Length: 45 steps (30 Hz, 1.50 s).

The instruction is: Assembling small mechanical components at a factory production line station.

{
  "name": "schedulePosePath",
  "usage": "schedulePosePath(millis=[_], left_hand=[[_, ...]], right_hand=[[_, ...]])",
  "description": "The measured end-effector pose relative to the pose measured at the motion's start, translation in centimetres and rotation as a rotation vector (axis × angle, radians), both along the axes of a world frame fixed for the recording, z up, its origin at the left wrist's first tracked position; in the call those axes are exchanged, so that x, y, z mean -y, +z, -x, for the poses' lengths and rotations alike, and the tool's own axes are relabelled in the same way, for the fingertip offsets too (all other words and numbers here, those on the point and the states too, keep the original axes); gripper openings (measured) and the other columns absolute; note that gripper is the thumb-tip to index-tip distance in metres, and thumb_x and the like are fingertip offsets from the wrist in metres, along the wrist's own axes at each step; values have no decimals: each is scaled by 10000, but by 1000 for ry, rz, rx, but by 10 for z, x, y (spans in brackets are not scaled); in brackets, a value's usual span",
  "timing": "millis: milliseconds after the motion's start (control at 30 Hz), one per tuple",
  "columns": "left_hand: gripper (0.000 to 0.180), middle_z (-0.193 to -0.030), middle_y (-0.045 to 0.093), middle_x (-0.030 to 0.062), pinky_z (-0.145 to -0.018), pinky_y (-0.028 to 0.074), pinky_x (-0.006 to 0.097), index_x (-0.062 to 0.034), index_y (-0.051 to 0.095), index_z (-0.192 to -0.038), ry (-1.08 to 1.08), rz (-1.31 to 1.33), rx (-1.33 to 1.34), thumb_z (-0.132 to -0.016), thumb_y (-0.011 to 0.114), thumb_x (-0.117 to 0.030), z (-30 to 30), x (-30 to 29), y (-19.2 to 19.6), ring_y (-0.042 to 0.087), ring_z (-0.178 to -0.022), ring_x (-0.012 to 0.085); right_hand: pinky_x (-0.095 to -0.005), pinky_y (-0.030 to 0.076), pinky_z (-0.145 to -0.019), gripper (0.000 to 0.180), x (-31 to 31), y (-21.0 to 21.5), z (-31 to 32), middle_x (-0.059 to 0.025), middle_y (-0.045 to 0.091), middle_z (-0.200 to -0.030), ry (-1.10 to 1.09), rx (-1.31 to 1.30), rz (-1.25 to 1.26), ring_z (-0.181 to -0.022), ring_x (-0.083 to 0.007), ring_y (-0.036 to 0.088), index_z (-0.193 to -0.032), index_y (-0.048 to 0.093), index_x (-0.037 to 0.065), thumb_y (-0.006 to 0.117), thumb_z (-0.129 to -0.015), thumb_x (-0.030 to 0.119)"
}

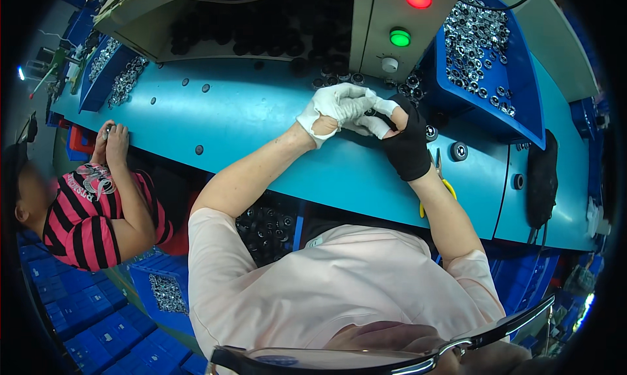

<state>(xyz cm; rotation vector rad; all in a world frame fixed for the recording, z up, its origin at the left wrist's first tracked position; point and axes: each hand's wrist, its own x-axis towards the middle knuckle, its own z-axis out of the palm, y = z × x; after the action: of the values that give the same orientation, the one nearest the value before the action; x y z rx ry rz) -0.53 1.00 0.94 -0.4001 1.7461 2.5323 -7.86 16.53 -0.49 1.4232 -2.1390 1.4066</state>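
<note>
My left hand [336,110], in a worn white glove, meets my right hand [406,142] above the blue table [261,107]. The right one wears a black glove with white covers on its fingertips. Fingers of both are bent and pressed together; whatever lies between them is hidden. Beside my right hand are a small black wheel with a shiny hub [431,133] and another such wheel [459,151]. Pliers with yellow handles [449,189] lie close to my right wrist. Several more wheels [338,80] sit just beyond my fingers.
A machine housing [375,35] with red and green lamps stands ahead, black wheels heaped under it. At right is a blue bin [483,104] of shiny metal parts. A black pouch-like thing [542,179] lies farther right. At left a co-worker [98,205] in stripes holds something small.
</note>
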Motion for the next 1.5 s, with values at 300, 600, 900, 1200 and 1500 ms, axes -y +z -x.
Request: schedulePosePath(millis=[300, 600, 900, 1200, 1500], left_hand=[[411, -1096, 591, 150, -827, 513, 306, 53, 518, -1183, -73, 252, -273, -824, 693, -42, -5, -1, -8, 604, -987, 196], [321, -1000, 614, 144, -803, 535, 325, 57, 544, -1082, 63, 319, -410, -813, 701, -24, -14, -15, -4, 645, -898, 208], [220, -961, 645, 126, -805, 512, 295, 56, 582, -1019, 69, 380, -304, -843, 678, -35, -12, -11, -3, 638, -889, 176], [238, -932, 646, 80, -747, 523, 270, 27, 582, -1109, 108, 489, -393, -956, 544, -151, -12, -9, 5, 631, -849, 142], [199, -836, 652, 99, -656, 491, 265, 11, 577, -1066, 168, 660, -274, -968, 514, -150, -17, -23, -5, 612, -716, 129]], right_hand=[[-363, 488, -774, 543, -2, 10, -5, -163, 617, -1005, -34, 130, -116, -873, -304, 607, -1226, 539, 35, 673, -700, 42], [-342, 483, -613, 310, -6, 16, -2, -121, 612, -790, 6, -14, 9, -680, -280, 614, -954, 597, 26, 707, -664, 36], [-332, 471, -584, 281, -2, 9, -7, -114, 595, -744, 28, 160, -6, -631, -262, 596, -924, 578, 16, 708, -676, 32], [-331, 486, -640, 284, 5, 18, -2, -141, 632, -827, 32, 209, 61, -719, -266, 631, -997, 573, -1, 707, -757, 72], [-313, 475, -584, 230, -1, 7, 4, -147, 624, -703, 5, 473, -89, -632, -188, 628, -850, 566, 11, 725, -788, 166]])
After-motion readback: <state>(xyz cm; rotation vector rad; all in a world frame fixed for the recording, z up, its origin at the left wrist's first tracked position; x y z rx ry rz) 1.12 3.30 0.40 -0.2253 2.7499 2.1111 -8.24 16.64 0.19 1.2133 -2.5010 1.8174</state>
